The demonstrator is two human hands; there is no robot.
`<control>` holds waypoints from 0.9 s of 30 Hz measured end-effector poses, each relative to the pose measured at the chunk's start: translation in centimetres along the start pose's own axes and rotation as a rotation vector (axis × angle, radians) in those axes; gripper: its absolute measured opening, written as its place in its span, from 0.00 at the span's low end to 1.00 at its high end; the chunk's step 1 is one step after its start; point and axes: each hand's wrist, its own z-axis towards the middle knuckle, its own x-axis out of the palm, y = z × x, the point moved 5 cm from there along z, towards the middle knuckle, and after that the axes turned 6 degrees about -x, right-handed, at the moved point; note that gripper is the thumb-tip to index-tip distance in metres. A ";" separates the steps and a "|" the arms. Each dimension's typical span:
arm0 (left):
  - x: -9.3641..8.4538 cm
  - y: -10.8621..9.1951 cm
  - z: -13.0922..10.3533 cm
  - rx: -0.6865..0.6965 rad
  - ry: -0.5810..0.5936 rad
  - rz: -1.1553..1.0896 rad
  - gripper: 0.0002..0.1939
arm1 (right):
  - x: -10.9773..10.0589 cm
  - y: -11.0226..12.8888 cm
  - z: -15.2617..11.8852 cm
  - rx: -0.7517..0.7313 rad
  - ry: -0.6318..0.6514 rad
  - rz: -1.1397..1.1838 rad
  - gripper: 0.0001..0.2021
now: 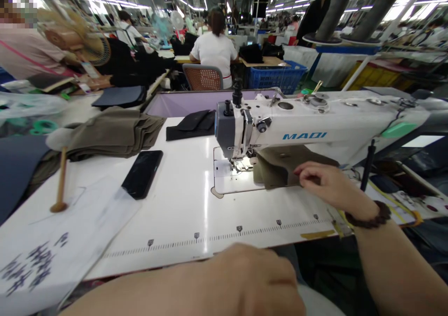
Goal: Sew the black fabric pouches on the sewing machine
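Observation:
A folded olive-brown fabric piece (280, 169) lies under the arm of a white sewing machine (315, 124), just right of the lit needle plate (241, 171). At its right edge is my right hand (324, 183), fingers curled, with thumb and forefinger closed on the cloth. A dark beaded bracelet (369, 215) circles the right wrist. My left hand (252, 278) is low in front of the table's front edge, back turned up and knuckles bent. The left fingers curl out of sight, so whatever they hold is hidden.
A black phone (143, 173), a wooden-handled tool (61, 180) and a marked white sheet (66, 241) lie on the left. Stacked olive fabric (112, 131) and black pieces (192, 123) are farther back. Thread cones (334, 15) stand at right; co-workers sit beyond.

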 end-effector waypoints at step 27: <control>-1.0 10.9 -13.1 -0.737 -0.681 0.018 0.14 | 9.3 5.4 -3.1 -0.146 0.207 0.210 0.19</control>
